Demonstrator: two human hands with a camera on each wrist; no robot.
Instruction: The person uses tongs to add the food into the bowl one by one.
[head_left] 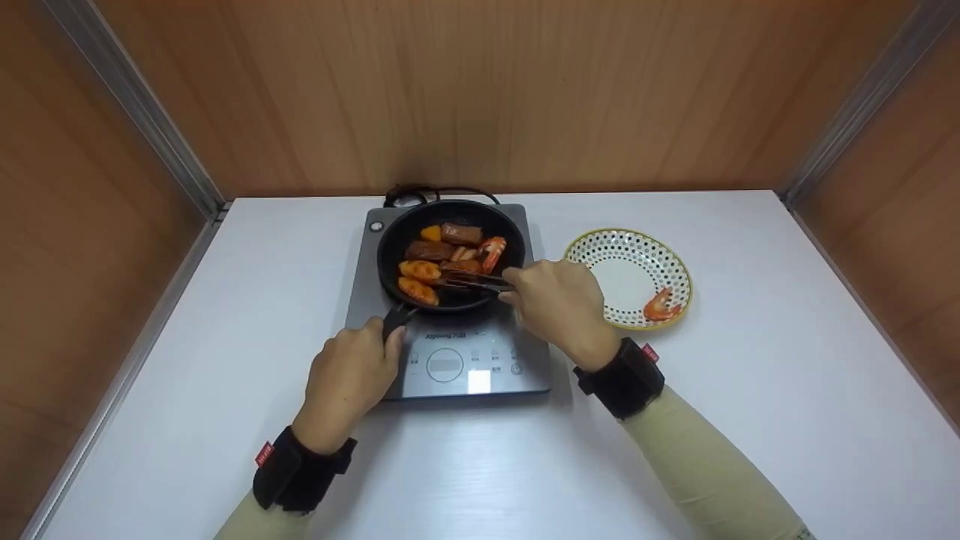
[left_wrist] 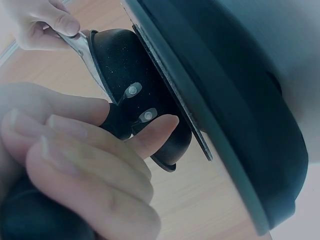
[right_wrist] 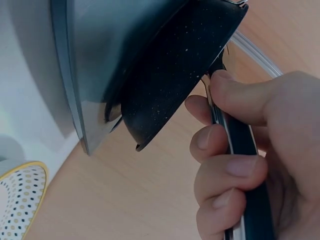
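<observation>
My left hand (head_left: 351,375) grips the black handle (head_left: 395,321) of a frying pan (head_left: 388,266). In the pan lie browned meat pieces (head_left: 430,250), orange wedge-shaped pieces (head_left: 418,291) and a shrimp (head_left: 492,253). From the pan's right side, my right hand (head_left: 559,307) holds what look like tongs (head_left: 487,283), their tips down among the food near the orange pieces. Seen from the right wrist, fingers and thumb wrap the black, metal-edged tongs handle (right_wrist: 242,142). Whether the tips pinch any food is too small to tell.
Under the pan is a grey induction cooker (head_left: 412,386), its cord (head_left: 457,189) bunched behind it. To the right, a dotted, yellow-rimmed plate (head_left: 619,281) bears one shrimp (head_left: 660,306). Wooden panels (head_left: 480,90) enclose the white table (head_left: 247,300) at the back and sides.
</observation>
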